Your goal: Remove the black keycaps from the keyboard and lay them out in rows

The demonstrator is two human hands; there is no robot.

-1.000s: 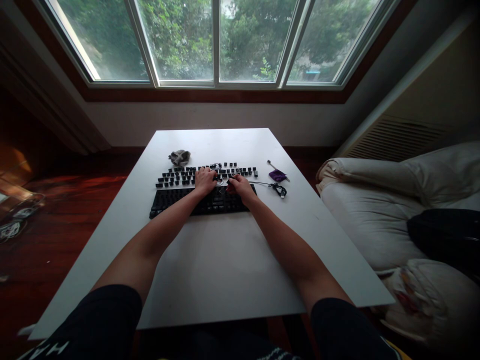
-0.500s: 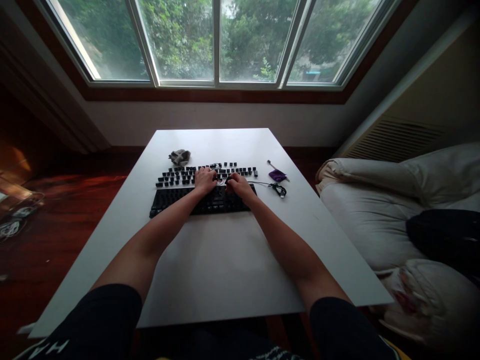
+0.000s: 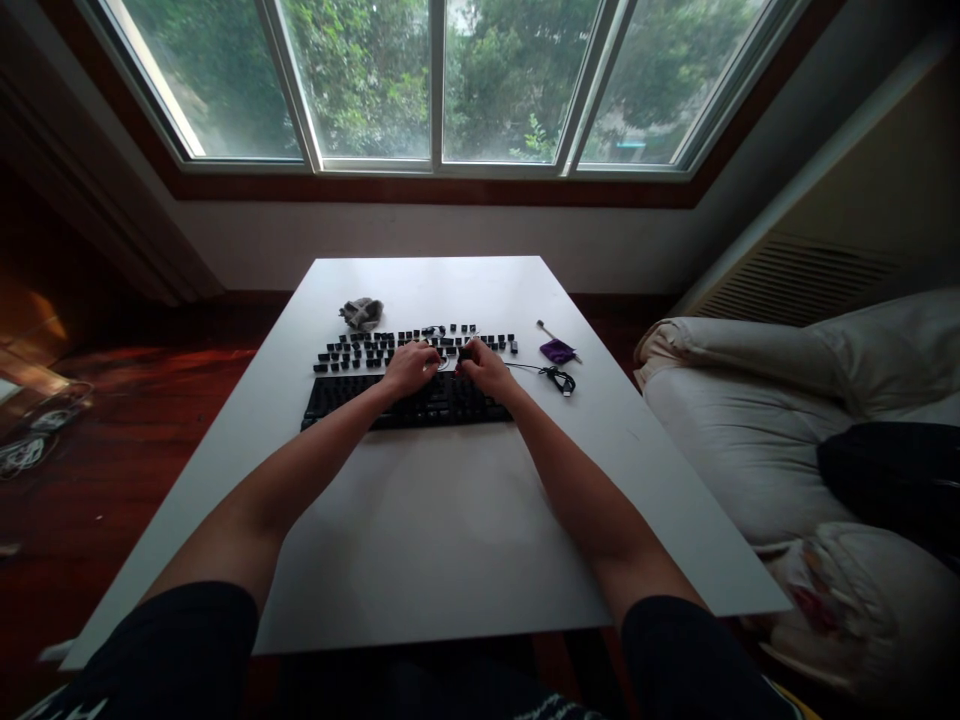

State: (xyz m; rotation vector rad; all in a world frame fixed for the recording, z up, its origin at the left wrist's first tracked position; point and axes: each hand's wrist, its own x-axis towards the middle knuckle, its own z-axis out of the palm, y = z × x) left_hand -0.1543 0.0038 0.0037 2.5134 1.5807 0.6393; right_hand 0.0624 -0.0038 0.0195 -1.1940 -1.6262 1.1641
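A black keyboard lies on the white table, and both my forearms reach over it. At its back edge, my left hand is closed with its fingers curled; anything in them is too small to name. My right hand, just beside it, pinches a small dark thing with a speck of red near the fingertips. Thin pale wire or ring shapes show around the fingertips. Rows of loose black keycaps stand behind the keyboard, some hidden by my hands.
A crumpled grey cloth lies at the back left. On the right are a purple pouch, a small brush-like stick and a coiled black cable. A pale sofa stands right of the table, below a window.
My left hand's fingers have drawn together and the wrist has shifted slightly. My right hand has turned a little, and red now shows at its fingertips. The camera view has shifted slightly.
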